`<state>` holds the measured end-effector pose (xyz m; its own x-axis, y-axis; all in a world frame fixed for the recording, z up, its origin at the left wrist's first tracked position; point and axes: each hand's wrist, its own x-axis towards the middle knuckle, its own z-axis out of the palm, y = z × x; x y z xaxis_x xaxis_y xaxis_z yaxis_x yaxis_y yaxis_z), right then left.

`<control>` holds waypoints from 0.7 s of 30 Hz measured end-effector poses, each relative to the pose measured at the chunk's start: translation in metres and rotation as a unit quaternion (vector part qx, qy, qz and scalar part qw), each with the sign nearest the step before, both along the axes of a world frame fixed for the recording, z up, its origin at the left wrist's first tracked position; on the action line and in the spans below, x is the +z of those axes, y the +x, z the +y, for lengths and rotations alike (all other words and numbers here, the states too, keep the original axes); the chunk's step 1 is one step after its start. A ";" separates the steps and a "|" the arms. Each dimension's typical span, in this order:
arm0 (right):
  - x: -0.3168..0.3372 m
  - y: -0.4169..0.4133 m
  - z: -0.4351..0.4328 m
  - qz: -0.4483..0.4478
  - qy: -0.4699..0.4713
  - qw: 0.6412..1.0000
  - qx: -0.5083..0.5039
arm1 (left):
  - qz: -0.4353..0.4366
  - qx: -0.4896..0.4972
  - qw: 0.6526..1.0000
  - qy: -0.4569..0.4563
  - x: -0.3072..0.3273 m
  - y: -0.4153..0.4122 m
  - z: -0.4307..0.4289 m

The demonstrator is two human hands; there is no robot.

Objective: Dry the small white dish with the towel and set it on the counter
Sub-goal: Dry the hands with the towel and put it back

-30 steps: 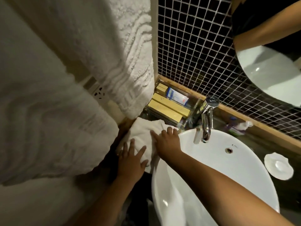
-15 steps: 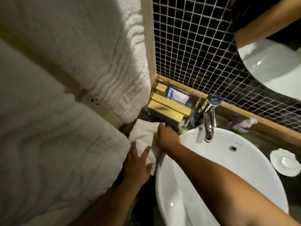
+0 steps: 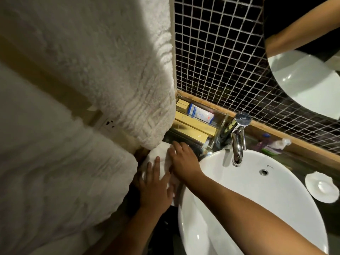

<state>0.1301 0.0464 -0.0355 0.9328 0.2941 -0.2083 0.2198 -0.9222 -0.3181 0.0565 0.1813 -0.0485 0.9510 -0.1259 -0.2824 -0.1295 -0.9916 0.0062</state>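
Observation:
A small white towel (image 3: 160, 159) lies folded on the dark counter left of the basin. My left hand (image 3: 154, 188) rests flat on its near part, fingers spread. My right hand (image 3: 184, 159) presses flat on its far part, reaching across the basin's rim. Neither hand grips anything. The small white dish (image 3: 322, 186), scalloped at the edge, sits alone on the counter at the far right, well away from both hands.
A white oval basin (image 3: 257, 190) with a chrome tap (image 3: 238, 140) fills the lower right. A clear tray of yellow boxes (image 3: 193, 126) stands behind the towel. Large white towels (image 3: 92, 70) hang at the left. A round mirror (image 3: 312, 80) and dark mosaic wall lie behind.
My right hand has opened from a curled grip on the towel to a flat press. My left hand shifted slightly forward on the towel. The dish has not moved.

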 end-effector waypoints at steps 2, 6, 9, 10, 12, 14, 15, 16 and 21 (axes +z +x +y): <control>-0.006 -0.010 0.007 0.030 -0.011 0.999 -0.004 | 0.022 0.020 1.000 0.006 -0.005 0.004 0.004; -0.017 -0.026 0.013 0.063 -0.042 0.997 -0.007 | 0.072 -0.029 0.996 0.041 0.002 0.014 0.007; -0.027 -0.031 0.008 0.070 -0.043 0.997 -0.015 | 0.111 -0.039 0.993 0.025 0.016 0.021 0.002; -0.030 -0.031 0.006 0.069 -0.036 0.997 -0.022 | 0.114 -0.034 0.993 0.016 0.020 0.022 0.000; -0.035 -0.030 0.007 0.070 -0.030 0.997 -0.034 | 0.124 -0.015 0.992 -0.010 0.025 0.020 -0.004; -0.035 -0.026 0.010 0.087 -0.036 0.995 -0.036 | 0.133 0.001 0.991 -0.029 0.025 0.020 -0.007; -0.034 -0.023 0.010 0.095 -0.043 0.994 -0.033 | 0.131 0.004 0.991 -0.030 0.023 0.022 -0.008; -0.032 -0.020 0.010 0.101 -0.049 0.993 -0.028 | 0.132 0.006 0.991 -0.023 0.023 0.026 -0.008; 0.016 -0.028 -0.008 0.105 -0.085 0.990 -0.049 | 0.157 -0.054 0.984 0.059 0.052 0.037 -0.018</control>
<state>0.1018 0.0381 -0.0192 0.8865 0.1488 -0.4382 0.0723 -0.9798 -0.1865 0.0936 0.1635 0.0033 0.7977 -0.1693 -0.5788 -0.2438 -0.9684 -0.0528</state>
